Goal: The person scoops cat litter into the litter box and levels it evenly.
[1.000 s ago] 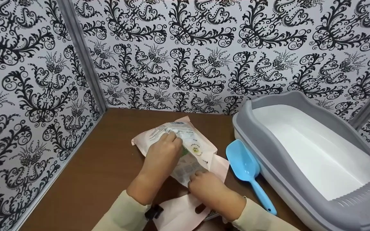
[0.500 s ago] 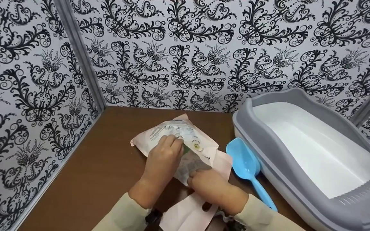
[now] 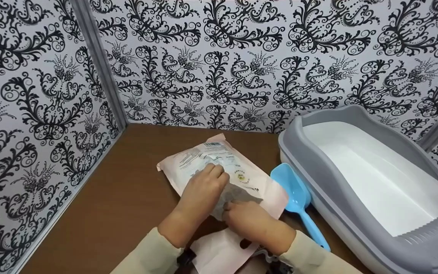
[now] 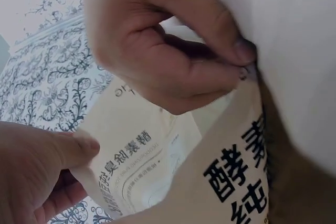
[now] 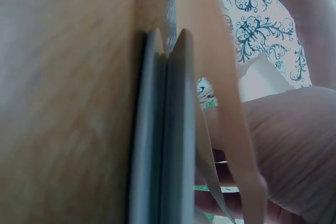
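A pale pink printed bag [image 3: 194,160] lies on the brown table, its mouth parted toward me and its printed inside partly showing. My left hand [image 3: 205,190] pinches one edge of the mouth; the left wrist view shows that thumb and finger [image 4: 173,56] closed on the film. Nearer to me, my right hand [image 3: 251,220] grips the opposite edge with curled fingers, part of which are hidden by the film. A pink flap [image 3: 219,251] with an oval handle hole hangs below the right hand. In the right wrist view, pink film [image 5: 226,93] passes in front of the right hand.
Right of the bag, a blue scoop [image 3: 312,228] lies with the bag's corner overlapping its bowl. Beyond it stands a large grey-rimmed white litter box [image 3: 314,160]. Patterned wall panels [image 3: 203,68] close off the back and left. Blurred grey edges [image 5: 168,129] stand close to the right wrist camera.
My left hand has moved slightly right, and the bag's upper panel has flattened. The bag's right corner has shifted right over the scoop. My right hand keeps its grip.
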`<state>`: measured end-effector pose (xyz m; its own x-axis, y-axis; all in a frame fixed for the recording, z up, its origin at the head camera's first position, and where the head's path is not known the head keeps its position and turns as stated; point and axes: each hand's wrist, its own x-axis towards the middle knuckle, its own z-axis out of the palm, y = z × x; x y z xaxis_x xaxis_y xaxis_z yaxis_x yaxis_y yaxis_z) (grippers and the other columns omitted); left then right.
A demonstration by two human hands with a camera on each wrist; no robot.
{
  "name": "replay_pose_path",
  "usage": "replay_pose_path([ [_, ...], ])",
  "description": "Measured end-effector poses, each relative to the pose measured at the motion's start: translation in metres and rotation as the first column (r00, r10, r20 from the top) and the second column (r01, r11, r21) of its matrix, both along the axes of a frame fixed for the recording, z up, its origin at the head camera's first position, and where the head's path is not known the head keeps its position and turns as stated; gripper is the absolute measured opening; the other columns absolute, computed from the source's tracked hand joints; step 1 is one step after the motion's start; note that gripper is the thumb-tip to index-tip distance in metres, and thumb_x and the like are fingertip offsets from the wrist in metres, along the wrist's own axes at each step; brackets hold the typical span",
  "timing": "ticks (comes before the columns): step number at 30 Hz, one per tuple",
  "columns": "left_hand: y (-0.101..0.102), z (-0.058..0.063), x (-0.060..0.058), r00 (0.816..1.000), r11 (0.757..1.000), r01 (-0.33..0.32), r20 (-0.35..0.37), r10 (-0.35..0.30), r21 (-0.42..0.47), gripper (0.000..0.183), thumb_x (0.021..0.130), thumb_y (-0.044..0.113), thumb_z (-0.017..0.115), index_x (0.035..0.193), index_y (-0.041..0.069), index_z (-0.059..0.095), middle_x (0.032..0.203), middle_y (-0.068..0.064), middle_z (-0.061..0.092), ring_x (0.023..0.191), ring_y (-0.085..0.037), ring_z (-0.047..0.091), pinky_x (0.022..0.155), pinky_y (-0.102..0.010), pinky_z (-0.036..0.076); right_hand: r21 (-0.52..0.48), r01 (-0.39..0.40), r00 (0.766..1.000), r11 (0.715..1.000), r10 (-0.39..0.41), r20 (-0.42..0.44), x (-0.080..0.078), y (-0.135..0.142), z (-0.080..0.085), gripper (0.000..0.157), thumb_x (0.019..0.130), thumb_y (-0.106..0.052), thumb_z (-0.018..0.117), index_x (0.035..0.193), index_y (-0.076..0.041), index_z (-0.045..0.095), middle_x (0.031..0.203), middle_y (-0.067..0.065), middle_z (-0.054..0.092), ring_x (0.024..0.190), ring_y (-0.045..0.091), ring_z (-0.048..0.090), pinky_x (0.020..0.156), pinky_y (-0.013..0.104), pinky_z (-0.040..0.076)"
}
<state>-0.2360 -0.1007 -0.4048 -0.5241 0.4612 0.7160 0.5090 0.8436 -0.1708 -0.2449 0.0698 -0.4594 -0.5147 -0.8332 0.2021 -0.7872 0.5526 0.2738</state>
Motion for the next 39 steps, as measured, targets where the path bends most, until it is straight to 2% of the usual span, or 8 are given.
replay_pose_path([
  [5,0.000,-0.001,-0.003,0.997,1.000,0.009,-0.074,-0.008,0.012,0.018,0.084,-0.006,0.075,0.085,0.010,0.067,0.087,-0.002,0.060,0.083,-0.019,0.059,0.064,-0.024,0.056,-0.015,0.011,0.998,1.000,-0.010,0.062,-0.002,0.001,0.001,0.014,0.087,-0.024,0.075,0.075,-0.020,0.068,0.082,-0.006,0.063,0.070,0.013,0.057,0.049,0.026,0.042],
  [9,-0.002,0.000,-0.007,0.989,0.993,0.018,-0.151,0.000,0.115,0.016,0.083,-0.005,0.077,0.087,0.009,0.070,0.086,-0.003,0.063,0.083,-0.021,0.061,0.066,-0.024,0.058,-0.011,-0.014,0.997,1.000,0.015,0.070,-0.002,0.001,0.004,0.014,0.090,-0.027,0.074,0.079,-0.020,0.071,0.083,-0.006,0.062,0.074,0.015,0.058,0.055,0.028,0.046],
  [12,-0.005,0.003,-0.008,0.987,0.980,0.030,-0.159,0.002,0.199,0.021,0.078,-0.008,0.080,0.091,0.008,0.073,0.088,-0.004,0.065,0.085,-0.022,0.062,0.070,-0.026,0.059,-0.007,-0.052,0.998,0.999,0.052,0.026,-0.002,0.001,0.006,0.015,0.091,-0.027,0.074,0.078,-0.020,0.072,0.081,-0.006,0.061,0.073,0.015,0.059,0.058,0.028,0.049],
  [16,-0.008,0.008,-0.007,0.992,0.968,0.044,-0.124,-0.013,0.246,0.028,0.074,-0.011,0.079,0.093,0.009,0.074,0.091,-0.005,0.066,0.088,-0.022,0.063,0.073,-0.027,0.060,-0.008,-0.092,0.995,0.996,0.092,-0.025,-0.003,0.002,0.006,0.014,0.089,-0.025,0.074,0.075,-0.021,0.071,0.078,-0.006,0.059,0.072,0.014,0.060,0.060,0.027,0.051],
  [23,-0.008,0.009,-0.004,0.998,0.950,0.051,-0.051,-0.037,0.309,0.012,0.090,0.007,0.080,0.087,0.011,0.069,0.087,-0.002,0.068,0.085,-0.019,0.066,0.073,-0.028,0.060,0.004,-0.079,0.997,0.997,0.079,-0.011,-0.002,0.002,0.005,0.012,0.088,-0.021,0.073,0.076,-0.022,0.072,0.078,-0.006,0.059,0.073,0.013,0.059,0.058,0.027,0.050],
  [31,-0.006,0.012,0.001,0.999,0.960,0.031,0.031,-0.041,0.279,0.009,0.091,0.006,0.078,0.087,0.009,0.071,0.087,-0.005,0.068,0.085,-0.019,0.068,0.072,-0.029,0.061,0.086,-0.033,0.999,0.996,0.031,0.034,-0.002,0.001,0.004,0.011,0.091,-0.017,0.071,0.081,-0.021,0.073,0.080,-0.005,0.059,0.073,0.015,0.058,0.055,0.029,0.049],
  [36,-0.006,0.017,0.003,0.998,0.969,0.026,0.056,-0.041,0.247,0.006,0.092,0.005,0.077,0.089,0.007,0.072,0.087,-0.005,0.069,0.086,-0.021,0.068,0.074,-0.030,0.061,0.089,-0.025,0.999,0.996,0.021,0.045,-0.002,0.000,0.003,0.011,0.091,-0.018,0.071,0.080,-0.021,0.072,0.080,-0.005,0.059,0.073,0.014,0.058,0.055,0.028,0.048],
  [39,-0.008,0.021,0.006,0.993,0.970,0.034,0.104,-0.060,0.240,0.008,0.092,0.003,0.075,0.088,0.008,0.071,0.087,-0.005,0.068,0.087,-0.021,0.068,0.075,-0.030,0.060,0.083,-0.026,0.999,0.996,0.023,0.041,-0.002,0.000,0.002,0.011,0.090,-0.018,0.072,0.079,-0.021,0.072,0.080,-0.006,0.058,0.073,0.014,0.057,0.055,0.028,0.047],
])
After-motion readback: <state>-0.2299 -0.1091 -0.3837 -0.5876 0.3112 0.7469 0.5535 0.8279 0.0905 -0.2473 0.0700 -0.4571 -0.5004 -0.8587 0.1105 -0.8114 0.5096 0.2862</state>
